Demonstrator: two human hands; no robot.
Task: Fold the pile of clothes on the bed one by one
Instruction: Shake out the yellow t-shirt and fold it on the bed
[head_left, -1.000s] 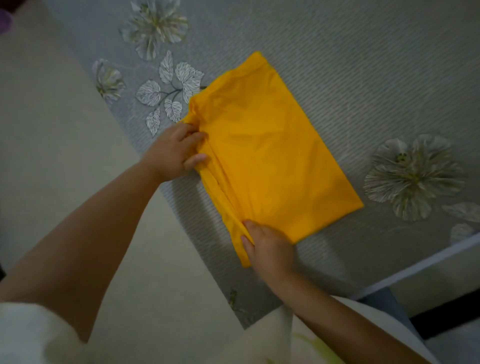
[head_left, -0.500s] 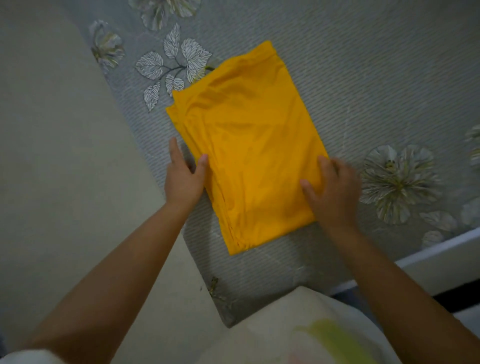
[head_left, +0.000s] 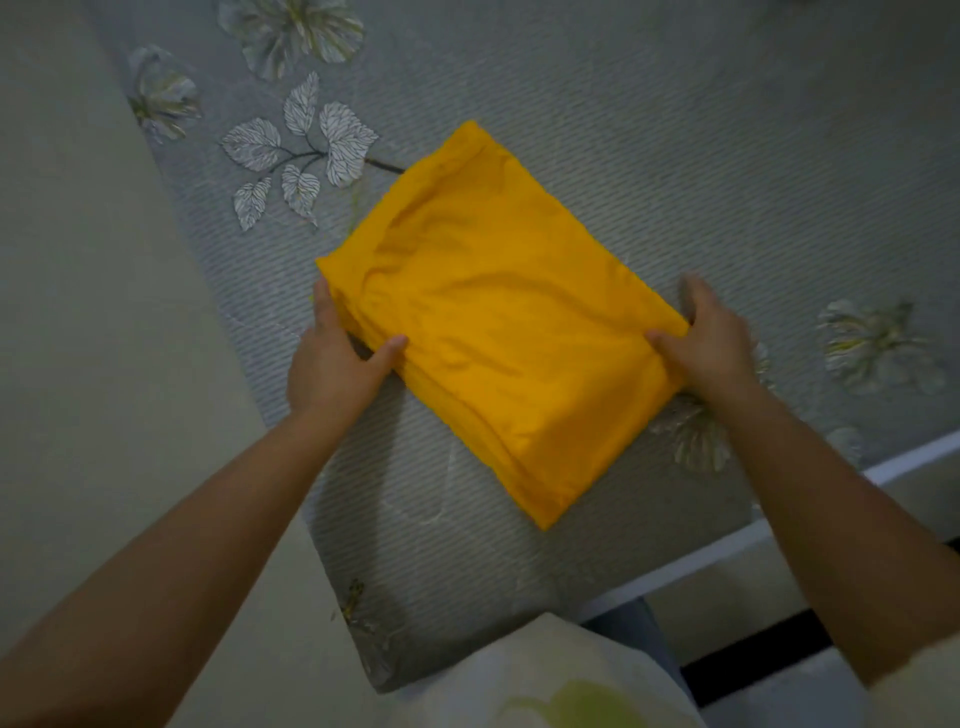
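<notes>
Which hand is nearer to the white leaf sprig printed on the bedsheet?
Left. The left hand holds the yellow garment's left edge, just below the leaf sprig; the right hand holds the opposite edge.

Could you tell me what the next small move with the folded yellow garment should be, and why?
Probably lift it off and set it aside. The yellow garment already lies as a compact rectangle on the bedsheet, and the left hand and right hand grip its opposite edges, thumbs on top, as if ready to carry it.
</notes>
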